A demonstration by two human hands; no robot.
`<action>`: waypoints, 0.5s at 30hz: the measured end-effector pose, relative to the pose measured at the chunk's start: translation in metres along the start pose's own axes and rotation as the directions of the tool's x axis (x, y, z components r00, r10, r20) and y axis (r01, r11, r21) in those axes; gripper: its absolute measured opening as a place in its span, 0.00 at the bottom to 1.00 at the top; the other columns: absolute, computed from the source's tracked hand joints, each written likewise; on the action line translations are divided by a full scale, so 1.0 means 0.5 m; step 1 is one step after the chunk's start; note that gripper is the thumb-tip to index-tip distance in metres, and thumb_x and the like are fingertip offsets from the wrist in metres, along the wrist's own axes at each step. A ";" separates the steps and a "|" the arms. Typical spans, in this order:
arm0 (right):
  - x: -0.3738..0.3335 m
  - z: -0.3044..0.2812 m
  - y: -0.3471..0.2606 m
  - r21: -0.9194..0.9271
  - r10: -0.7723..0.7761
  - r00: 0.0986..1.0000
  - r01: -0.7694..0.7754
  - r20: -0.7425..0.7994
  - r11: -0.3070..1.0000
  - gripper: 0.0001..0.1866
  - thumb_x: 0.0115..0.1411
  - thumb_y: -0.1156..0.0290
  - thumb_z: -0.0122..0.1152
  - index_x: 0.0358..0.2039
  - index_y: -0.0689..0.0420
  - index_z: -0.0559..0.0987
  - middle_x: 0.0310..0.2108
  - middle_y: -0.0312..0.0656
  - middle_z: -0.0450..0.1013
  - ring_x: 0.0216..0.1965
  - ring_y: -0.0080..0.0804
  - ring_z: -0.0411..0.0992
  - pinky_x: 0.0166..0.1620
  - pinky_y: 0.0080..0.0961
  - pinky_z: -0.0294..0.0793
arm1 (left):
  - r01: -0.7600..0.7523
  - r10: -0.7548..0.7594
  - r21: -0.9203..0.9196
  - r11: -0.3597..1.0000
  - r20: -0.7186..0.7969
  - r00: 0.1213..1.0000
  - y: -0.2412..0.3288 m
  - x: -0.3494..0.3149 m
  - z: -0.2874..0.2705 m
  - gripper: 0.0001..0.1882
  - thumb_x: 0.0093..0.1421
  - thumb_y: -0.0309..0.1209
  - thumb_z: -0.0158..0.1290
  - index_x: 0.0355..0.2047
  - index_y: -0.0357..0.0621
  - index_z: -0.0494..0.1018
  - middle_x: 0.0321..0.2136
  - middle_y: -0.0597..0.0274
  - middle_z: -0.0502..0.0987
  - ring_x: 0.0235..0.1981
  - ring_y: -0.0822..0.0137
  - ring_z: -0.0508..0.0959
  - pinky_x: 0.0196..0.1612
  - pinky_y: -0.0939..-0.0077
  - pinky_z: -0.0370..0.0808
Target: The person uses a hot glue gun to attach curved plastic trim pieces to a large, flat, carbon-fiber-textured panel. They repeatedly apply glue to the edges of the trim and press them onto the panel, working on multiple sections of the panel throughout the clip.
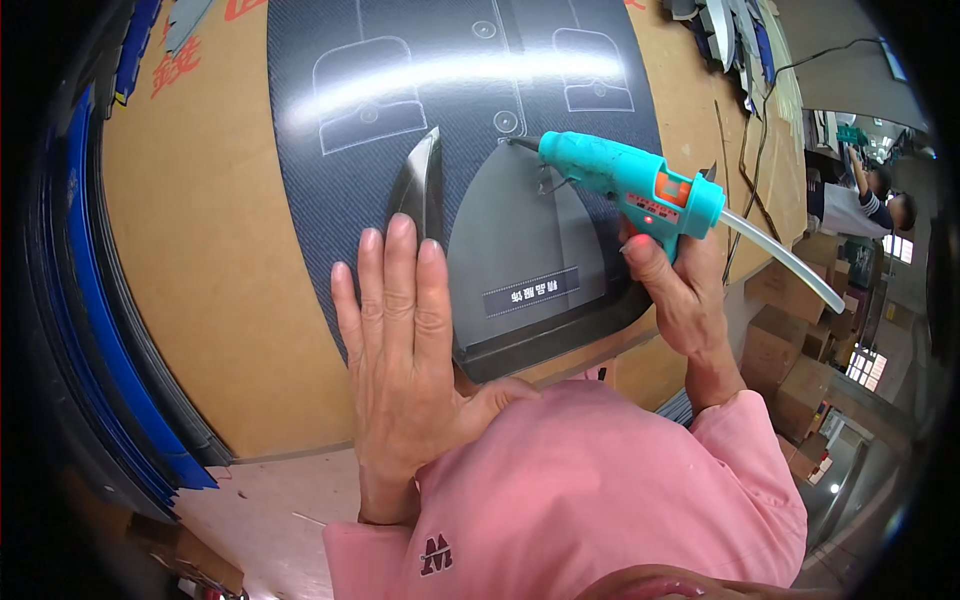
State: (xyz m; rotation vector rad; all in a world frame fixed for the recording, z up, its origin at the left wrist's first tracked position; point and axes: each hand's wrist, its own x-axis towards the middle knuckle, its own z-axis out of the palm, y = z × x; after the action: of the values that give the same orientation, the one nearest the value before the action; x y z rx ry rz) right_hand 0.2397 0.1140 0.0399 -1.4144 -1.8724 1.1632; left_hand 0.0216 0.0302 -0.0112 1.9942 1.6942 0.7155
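Left hand (402, 350) flat at dark sheet (457, 160), near-left edge | right hand (687, 295) gripping glue gun (610, 172) above

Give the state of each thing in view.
Dark sheet: spread on the table.
Grey panel: lying, label up.
Dark pointed flap: angled out beside the grey panel.
Glue gun: held, nozzle at the grey panel's top, red light lit; trigger hidden.
Glue stick: part inserted, rest protruding.
Right grip: closed on the glue gun's handle.
Left grip: open, palm down.
Cardboard boxes: stacked.
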 end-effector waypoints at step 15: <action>-0.009 0.005 0.011 0.023 0.095 0.994 -0.094 -0.057 0.995 0.20 0.62 0.62 0.58 0.48 0.62 0.72 0.31 0.38 0.70 0.32 0.27 0.67 0.38 0.24 0.67 | 0.014 -0.011 0.045 0.999 -0.074 0.997 0.014 -0.006 0.002 0.59 0.40 0.70 0.54 0.61 0.36 0.56 0.63 0.38 0.52 0.65 0.42 0.52 0.64 0.42 0.43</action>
State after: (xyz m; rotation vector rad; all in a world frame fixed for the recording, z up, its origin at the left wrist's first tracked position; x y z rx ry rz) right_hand 0.2417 0.1095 0.0344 -1.5239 -1.7658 1.1705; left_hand 0.0272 0.0262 -0.0078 2.0090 1.7785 0.7618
